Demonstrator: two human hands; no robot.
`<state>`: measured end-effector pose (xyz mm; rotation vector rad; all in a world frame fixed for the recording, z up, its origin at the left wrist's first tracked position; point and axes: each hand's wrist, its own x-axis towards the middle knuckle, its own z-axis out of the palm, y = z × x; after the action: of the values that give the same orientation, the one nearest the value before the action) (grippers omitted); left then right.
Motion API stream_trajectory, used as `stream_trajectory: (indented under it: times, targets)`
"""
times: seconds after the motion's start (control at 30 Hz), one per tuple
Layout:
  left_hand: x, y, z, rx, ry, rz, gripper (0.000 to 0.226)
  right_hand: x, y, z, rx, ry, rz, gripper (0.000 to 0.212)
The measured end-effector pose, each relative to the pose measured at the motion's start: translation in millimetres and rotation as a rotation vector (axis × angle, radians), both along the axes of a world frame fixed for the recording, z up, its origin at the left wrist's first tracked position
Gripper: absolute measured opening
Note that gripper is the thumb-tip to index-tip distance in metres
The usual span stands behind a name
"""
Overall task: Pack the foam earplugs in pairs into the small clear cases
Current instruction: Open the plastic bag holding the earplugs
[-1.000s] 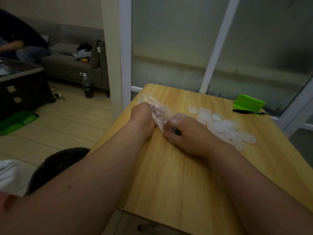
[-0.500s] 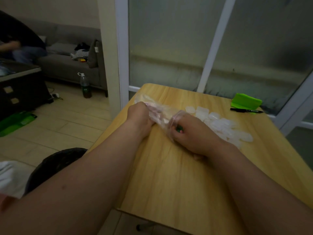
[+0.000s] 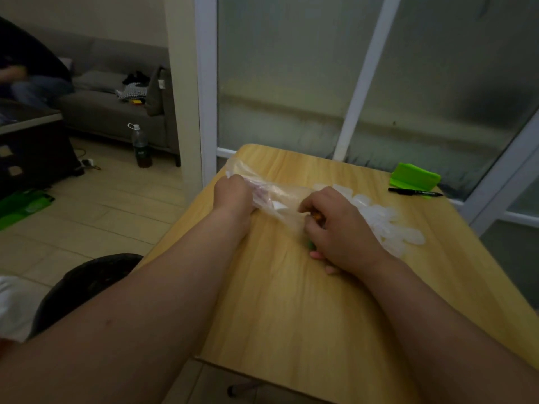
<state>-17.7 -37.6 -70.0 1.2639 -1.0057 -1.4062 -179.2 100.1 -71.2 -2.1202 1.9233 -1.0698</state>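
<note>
Room: frosted glass panels in white frames stand behind the far edge; to the left a tiled floor runs to a grey sofa, with a bottle standing on the floor before it.
Tabletop: light wood grain, dimly lit, with both bare forearms reaching across it from the near side.
Plastic bag: thin and clear, lying stretched between the two hands, its far-left end bunched past the left hand.
Left hand: fingers curled tight on the bag's left part – knuckles up, wrist resting on the wood.
Right hand: fingers curled inward at the bag's right end, clamped on an orange earplug that shows between thumb and fingers; whether they also pinch the bag film I cannot tell.
Green earplug: a small piece peeking out at the near-left edge of the right hand, on the wood.
Pink tips below it: earplugs or fingertips – I cannot tell.
Clear cases: a loose pile just right of the right hand, partly hidden by it.
Far right corner: a bright green folded item with a black marker lying just in front of it.
Near left: a dark round seat beside the table.
</note>
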Motion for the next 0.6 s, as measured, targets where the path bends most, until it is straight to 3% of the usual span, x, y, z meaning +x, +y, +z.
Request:
stream_trajectory:
  times: [0.07,0.17,0.27,0.47,0.6]
  targets:
    - [2,1,-2,0.03,0.134,0.068,0.043,-1,1,-2,-0.018,0.008,-0.006,0.014]
    - [4,6,1,-0.072,-0.072,0.097,0.043,-4,1,-6,-0.043,0.087,-0.033,0.007]
    - [5,6,-2,-0.176,-0.222,0.15,0.04,-6,-2,-9,-0.062,0.177,-0.048,0.013]
    - [8,7,-5,-0.25,-0.3,0.182,0.082,-5,-1,-10,-0.051,0.182,-0.038,0.021]
    - [10,18,-7,-0.423,-0.592,0.258,0.068,-5,1,-11,-0.045,0.167,-0.08,0.02]
